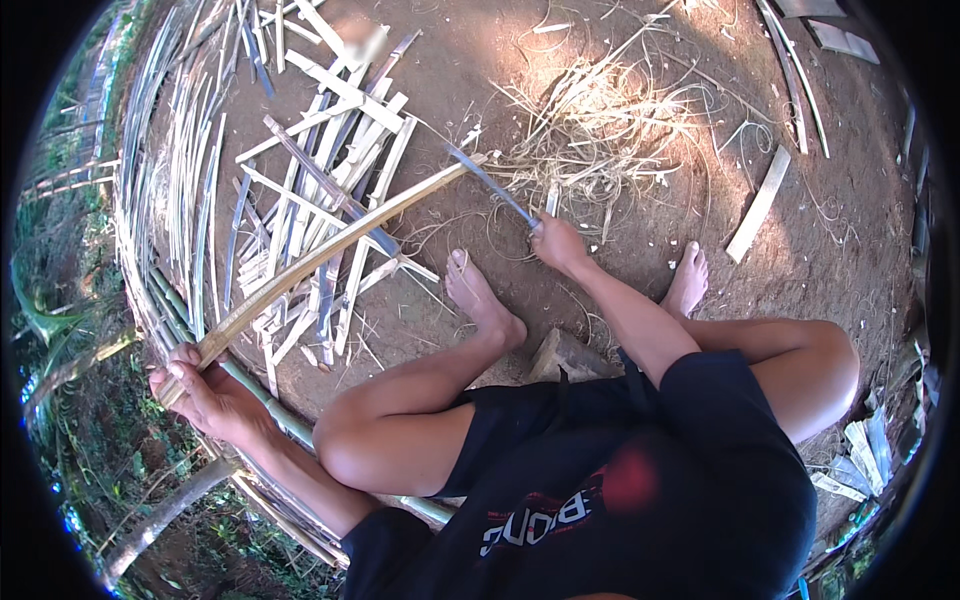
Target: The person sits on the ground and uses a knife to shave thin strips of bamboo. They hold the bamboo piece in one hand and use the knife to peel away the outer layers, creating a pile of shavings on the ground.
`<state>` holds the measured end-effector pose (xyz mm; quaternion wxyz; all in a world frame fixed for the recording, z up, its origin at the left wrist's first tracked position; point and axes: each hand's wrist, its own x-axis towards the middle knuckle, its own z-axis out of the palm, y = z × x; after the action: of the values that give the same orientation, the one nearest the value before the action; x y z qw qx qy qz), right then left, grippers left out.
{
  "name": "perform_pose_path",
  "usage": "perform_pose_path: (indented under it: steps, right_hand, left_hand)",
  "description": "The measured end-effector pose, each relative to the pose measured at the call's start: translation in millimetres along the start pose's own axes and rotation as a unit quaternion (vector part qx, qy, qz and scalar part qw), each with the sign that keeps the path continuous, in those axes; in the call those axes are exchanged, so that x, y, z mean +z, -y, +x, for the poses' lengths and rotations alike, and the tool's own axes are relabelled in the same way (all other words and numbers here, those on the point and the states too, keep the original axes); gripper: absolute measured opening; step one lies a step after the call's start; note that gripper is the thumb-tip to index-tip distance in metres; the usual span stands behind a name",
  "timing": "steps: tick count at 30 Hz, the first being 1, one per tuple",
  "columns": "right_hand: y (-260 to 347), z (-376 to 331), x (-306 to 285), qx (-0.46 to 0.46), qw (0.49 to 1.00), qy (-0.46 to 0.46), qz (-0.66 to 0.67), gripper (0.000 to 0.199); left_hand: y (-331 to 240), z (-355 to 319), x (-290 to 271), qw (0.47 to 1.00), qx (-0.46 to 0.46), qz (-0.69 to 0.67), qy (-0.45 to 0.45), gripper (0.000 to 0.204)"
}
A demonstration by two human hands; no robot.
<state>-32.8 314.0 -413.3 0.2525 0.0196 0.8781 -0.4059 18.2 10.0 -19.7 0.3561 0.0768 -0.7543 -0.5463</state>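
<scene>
My left hand (pixel 208 398), out at the left, is closed round the near end of a long split bamboo strip (pixel 330 250). The strip slants up and right to the middle of the view. My right hand (pixel 558 243) grips a knife (pixel 492 184) by its handle, which is mostly hidden in the fist. The narrow blade points up and left, and it meets or crosses the strip's far end; whether it cuts in, I cannot tell. Just beyond the blade lies a heap of thin pale shavings (pixel 610 120).
Under the strip lies a criss-cross pile of short bamboo slats (pixel 340 170). Long thin strips (pixel 170 150) line the left side. A flat slat (pixel 760 205) lies right of the shavings. Green bamboo poles (pixel 290 420) run along the left edge. A wooden block (pixel 570 355) sits between my legs.
</scene>
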Motion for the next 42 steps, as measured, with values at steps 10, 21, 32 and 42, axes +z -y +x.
perform_pose_path:
  steps: [10, 21, 32, 42]
  right_hand:
    - [75, -24, -58, -0.043, 0.992, 0.112, 0.024, 0.022]
    - [115, -52, -67, -0.149, 0.984, 0.074, 0.068, 0.012]
    - [59, -16, -51, -0.092, 0.992, 0.089, 0.019, 0.016]
    - [34, 9, -38, -0.06, 0.995, 0.077, -0.003, 0.022]
  left_hand:
    - [-33, -14, 4, 0.994, -0.031, 0.108, 0.001, 0.035]
    - [-46, -35, 18, 0.985, 0.013, 0.168, 0.026, 0.032]
    - [-41, -32, 18, 0.988, 0.015, 0.151, 0.017, 0.033]
    - [-37, -26, 19, 0.986, 0.017, 0.167, 0.009, 0.033]
